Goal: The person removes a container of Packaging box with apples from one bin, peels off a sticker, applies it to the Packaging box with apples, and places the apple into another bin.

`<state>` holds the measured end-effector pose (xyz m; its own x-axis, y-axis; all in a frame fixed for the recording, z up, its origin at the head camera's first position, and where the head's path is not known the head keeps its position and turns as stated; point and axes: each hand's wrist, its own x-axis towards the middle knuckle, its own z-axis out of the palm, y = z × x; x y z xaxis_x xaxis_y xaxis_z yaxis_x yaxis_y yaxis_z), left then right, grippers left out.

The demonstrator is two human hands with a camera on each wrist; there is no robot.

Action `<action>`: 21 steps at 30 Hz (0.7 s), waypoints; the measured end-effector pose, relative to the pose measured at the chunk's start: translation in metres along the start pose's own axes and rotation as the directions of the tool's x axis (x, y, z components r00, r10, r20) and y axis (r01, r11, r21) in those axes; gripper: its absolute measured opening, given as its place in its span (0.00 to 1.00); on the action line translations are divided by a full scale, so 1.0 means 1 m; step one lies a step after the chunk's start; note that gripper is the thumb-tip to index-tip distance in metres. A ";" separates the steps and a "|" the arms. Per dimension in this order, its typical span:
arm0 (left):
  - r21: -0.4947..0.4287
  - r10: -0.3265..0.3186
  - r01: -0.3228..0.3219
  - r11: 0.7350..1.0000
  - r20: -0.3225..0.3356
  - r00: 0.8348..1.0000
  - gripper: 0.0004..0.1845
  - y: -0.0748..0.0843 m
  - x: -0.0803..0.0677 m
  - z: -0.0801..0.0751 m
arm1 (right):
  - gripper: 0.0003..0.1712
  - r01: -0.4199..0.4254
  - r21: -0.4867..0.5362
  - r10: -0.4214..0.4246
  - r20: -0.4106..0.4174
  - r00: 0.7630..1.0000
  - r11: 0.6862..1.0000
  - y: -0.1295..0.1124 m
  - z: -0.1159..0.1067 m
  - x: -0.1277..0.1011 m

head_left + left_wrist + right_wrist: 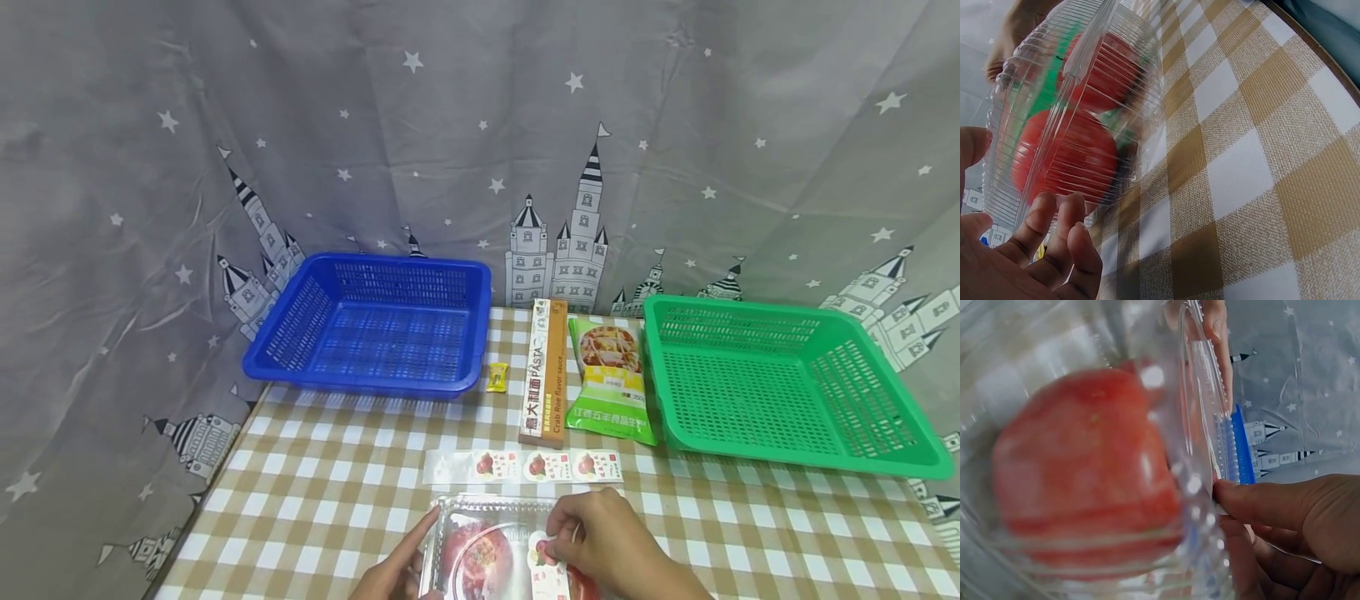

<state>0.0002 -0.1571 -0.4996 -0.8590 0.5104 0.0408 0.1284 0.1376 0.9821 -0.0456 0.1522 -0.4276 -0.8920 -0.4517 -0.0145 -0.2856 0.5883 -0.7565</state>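
Tomato box [495, 546] lies crosswise between my hands: left hand [393, 571] touches its left edge open-fingered, right hand [611, 546] pinches its label [546, 562].

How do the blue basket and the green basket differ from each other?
The blue basket stands at the table's back left, while the green basket stands at the right. The green basket lies closer to the green food packet, the blue one to a small yellow sachet. Both are perforated, rectangular and hold nothing.

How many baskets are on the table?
2: a blue basket at the back left and a green basket at the back right, with the pasta box and a green packet between them.
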 end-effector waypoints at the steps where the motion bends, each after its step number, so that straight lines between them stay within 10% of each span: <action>1: 0.002 -0.003 0.003 1.000 0.000 1.000 0.40 0.000 0.000 0.000 | 0.13 0.006 -0.003 -0.006 -0.003 1.000 1.000 0.000 0.000 0.000; 21: -0.010 -0.009 0.009 1.000 0.009 1.000 0.41 0.000 0.000 -0.001 | 0.15 0.013 -0.029 -0.013 0.005 1.000 0.999 -0.002 0.003 -0.003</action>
<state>-0.0005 -0.1577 -0.4994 -0.8555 0.5168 0.0306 0.1160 0.1338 0.9842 -0.0412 0.1505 -0.4284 -0.8868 -0.4622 -0.0080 -0.3071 0.6020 -0.7371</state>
